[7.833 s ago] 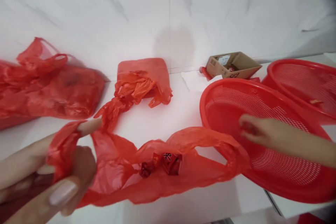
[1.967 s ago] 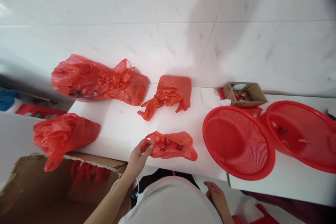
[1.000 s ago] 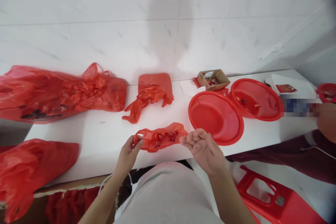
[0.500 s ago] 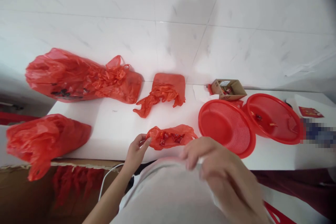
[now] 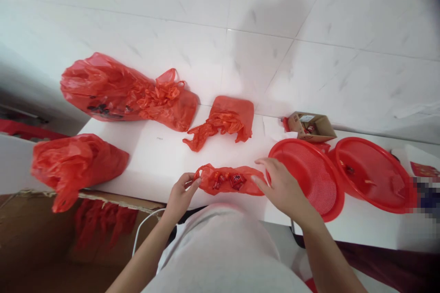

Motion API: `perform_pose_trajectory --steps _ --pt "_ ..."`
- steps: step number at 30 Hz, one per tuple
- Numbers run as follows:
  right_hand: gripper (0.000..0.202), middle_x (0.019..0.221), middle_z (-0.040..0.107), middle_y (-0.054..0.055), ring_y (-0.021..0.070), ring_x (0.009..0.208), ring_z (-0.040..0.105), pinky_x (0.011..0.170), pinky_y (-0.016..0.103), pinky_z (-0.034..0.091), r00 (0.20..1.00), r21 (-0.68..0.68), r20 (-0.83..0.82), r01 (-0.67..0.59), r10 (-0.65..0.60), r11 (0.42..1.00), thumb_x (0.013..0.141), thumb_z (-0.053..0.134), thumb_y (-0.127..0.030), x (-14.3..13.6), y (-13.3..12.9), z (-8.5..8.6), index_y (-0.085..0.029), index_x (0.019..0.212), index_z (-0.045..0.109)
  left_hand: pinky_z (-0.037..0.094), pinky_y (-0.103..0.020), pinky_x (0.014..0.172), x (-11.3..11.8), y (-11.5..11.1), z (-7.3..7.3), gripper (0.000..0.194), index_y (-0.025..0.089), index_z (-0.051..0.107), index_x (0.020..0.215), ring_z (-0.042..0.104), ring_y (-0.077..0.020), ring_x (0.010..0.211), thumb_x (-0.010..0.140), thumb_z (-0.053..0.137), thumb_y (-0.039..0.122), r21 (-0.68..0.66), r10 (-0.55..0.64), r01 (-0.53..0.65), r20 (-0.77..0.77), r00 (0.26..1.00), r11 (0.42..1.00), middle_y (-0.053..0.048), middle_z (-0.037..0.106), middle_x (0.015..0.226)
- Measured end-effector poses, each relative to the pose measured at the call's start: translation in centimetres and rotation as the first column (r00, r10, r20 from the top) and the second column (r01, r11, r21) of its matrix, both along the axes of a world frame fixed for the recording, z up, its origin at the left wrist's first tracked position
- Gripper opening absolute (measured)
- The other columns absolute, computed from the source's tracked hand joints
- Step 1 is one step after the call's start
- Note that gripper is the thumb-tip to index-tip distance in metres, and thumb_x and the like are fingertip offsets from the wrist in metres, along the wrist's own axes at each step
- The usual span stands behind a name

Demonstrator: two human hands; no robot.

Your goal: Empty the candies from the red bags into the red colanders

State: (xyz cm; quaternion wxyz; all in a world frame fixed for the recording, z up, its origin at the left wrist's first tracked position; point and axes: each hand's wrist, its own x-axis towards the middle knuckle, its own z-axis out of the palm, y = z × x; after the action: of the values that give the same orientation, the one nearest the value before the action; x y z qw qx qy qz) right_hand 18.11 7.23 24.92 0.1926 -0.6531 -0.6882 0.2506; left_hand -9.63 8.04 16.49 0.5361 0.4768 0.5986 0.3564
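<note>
A red plastic bag (image 5: 220, 188) lies on the white table near its front edge, with its mouth facing up. Several small red wrapped packets (image 5: 237, 179) show inside it. My left hand (image 5: 183, 192) pinches the bag's left end between thumb and fingers. At the bag's right end is my right hand (image 5: 283, 187), open, its thumb and fingers apart. The thumb overlaps the bag's edge; whether it touches the plastic I cannot tell. Right beside that hand stands a red mesh basket (image 5: 314, 178).
Another red basket (image 5: 374, 169) sits further right, a small cardboard box (image 5: 318, 130) behind. At the back lie a folded red bag (image 5: 233, 105) and a large bulging red bag (image 5: 103, 78). A filled red bag (image 5: 99, 155) overhangs the left front, above a big cardboard carton (image 5: 34, 238).
My right hand has moved from above my front to the bag's right end. My left hand stays on the bag. The view has shifted, so things appear further right.
</note>
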Motion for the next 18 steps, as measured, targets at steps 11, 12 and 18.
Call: perform_pose_trajectory --steps 11,12,18 --pt "0.025 0.087 0.064 0.003 0.0158 0.075 0.06 0.067 0.028 0.047 0.913 -0.057 -0.254 0.316 -0.32 0.947 0.088 0.056 -0.041 1.3 -2.3 -0.9 -0.022 0.104 0.055 0.038 -0.038 0.107 0.1 1.5 3.0 0.021 0.021 0.068 0.078 0.048 -0.0259 0.125 0.085 0.063 0.04 0.257 -0.085 0.106 -0.091 0.992 0.96 -0.008 0.053 0.126" --pt "0.023 0.087 0.063 0.003 0.015 0.075 0.059 0.067 0.028 0.047 0.905 -0.032 -0.297 0.31 -0.305 0.95 0.087 0.058 -0.039 0.5 -1.9 0.0 -0.022 0.103 0.055 0.035 -0.04 0.11 0.5 1.8 3.6 0.018 0.021 0.068 0.082 0.043 -0.027 0.131 0.086 0.062 0.037 0.297 -0.143 0.158 -0.071 0.987 0.942 -0.008 0.05 0.133" --pt "0.007 0.088 0.064 0.0 0.0114 0.076 0.057 0.07 0.025 0.046 0.893 0.009 -0.447 -0.06 0.058 0.998 0.09 0.053 -0.02 -4.1 -1.2 2.4 -0.023 0.095 0.056 0.048 -0.038 0.096 4.1 2.2 5.6 0.055 0.025 0.054 0.131 0.062 -0.0245 0.109 0.078 0.07 0.027 0.244 -0.54 0.526 -0.011 0.842 0.815 -0.009 0.065 0.121"
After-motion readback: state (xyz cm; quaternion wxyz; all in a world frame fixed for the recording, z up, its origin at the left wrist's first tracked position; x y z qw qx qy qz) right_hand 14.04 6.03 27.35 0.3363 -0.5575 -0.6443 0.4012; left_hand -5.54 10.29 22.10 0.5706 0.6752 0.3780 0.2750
